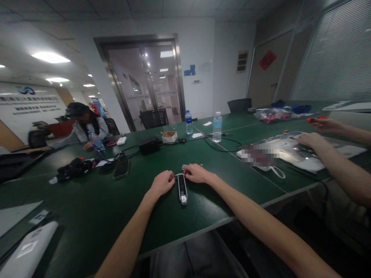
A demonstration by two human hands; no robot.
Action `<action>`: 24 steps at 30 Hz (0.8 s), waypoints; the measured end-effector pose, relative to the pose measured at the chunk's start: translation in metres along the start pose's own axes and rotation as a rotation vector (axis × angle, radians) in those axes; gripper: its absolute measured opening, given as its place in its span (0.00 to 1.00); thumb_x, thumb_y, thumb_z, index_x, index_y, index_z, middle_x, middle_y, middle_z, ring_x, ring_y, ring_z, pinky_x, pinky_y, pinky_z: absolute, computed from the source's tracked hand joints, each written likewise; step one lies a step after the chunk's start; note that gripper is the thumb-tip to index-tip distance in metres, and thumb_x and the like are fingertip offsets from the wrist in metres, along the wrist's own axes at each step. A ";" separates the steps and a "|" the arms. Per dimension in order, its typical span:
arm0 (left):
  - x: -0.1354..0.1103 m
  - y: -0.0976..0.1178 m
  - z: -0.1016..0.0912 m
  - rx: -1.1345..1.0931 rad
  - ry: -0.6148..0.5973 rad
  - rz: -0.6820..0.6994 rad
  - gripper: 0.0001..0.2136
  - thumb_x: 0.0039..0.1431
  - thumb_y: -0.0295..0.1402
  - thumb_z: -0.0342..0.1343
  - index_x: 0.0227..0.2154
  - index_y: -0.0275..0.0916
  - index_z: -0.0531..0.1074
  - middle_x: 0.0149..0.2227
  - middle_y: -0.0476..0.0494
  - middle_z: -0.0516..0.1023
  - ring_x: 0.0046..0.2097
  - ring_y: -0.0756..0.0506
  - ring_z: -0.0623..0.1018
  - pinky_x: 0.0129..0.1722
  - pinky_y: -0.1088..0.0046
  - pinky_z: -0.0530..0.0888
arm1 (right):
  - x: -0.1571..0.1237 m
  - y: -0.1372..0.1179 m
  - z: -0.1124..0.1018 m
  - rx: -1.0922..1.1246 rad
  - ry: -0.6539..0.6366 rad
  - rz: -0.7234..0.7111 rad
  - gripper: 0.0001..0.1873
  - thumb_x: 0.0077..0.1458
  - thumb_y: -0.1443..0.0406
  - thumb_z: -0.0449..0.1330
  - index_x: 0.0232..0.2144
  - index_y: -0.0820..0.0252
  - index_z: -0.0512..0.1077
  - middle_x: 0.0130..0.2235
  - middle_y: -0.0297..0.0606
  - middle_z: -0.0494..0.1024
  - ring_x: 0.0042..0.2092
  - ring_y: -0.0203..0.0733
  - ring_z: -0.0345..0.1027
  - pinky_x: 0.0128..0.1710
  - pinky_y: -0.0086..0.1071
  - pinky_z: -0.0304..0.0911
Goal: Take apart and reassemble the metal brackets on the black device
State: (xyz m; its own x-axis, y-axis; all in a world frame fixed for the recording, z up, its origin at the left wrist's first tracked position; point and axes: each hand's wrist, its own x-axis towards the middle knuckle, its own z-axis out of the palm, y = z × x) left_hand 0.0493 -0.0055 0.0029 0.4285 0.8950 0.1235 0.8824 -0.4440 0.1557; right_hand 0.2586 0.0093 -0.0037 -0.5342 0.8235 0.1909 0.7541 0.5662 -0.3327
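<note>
A slim dark device with a white rim and a silver near end, like a USB stick, lies lengthwise on the green table in front of me. My left hand is beside its far end, thumb and fingers pinched together. From the other side my right hand is also closed at that far end, fingers bent down. Whatever sits between the fingertips is too small to make out. A small silvery piece shows just behind my right fingers.
Two water bottles and a small open box stand farther back. A black adapter and cables lie left of them. At right, another person's hands work over a clear-wrapped panel. Another person sits at far left.
</note>
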 end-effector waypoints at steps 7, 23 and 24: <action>0.004 -0.004 0.009 0.033 0.015 0.038 0.06 0.60 0.33 0.47 0.33 0.39 0.68 0.34 0.44 0.73 0.35 0.45 0.73 0.33 0.71 0.67 | -0.001 -0.002 -0.001 -0.043 -0.043 0.024 0.10 0.54 0.69 0.54 0.37 0.60 0.74 0.35 0.39 0.78 0.35 0.39 0.69 0.33 0.27 0.56; 0.003 -0.003 0.002 0.027 -0.037 0.083 0.08 0.60 0.35 0.47 0.36 0.39 0.70 0.35 0.44 0.74 0.36 0.45 0.73 0.32 0.71 0.66 | -0.001 0.004 0.002 -0.060 -0.065 0.003 0.10 0.52 0.69 0.55 0.38 0.61 0.73 0.34 0.38 0.75 0.34 0.38 0.65 0.33 0.28 0.54; 0.002 -0.002 0.001 0.028 -0.039 0.080 0.08 0.60 0.35 0.47 0.36 0.39 0.70 0.35 0.44 0.74 0.36 0.44 0.73 0.32 0.71 0.66 | -0.001 0.004 0.002 -0.062 -0.064 0.005 0.10 0.52 0.69 0.55 0.38 0.61 0.72 0.34 0.39 0.75 0.34 0.38 0.65 0.34 0.28 0.54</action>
State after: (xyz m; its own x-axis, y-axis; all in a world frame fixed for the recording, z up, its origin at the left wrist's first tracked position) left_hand 0.0488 -0.0030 0.0022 0.5044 0.8581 0.0960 0.8500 -0.5130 0.1197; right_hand 0.2607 0.0106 -0.0072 -0.5523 0.8235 0.1295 0.7777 0.5650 -0.2755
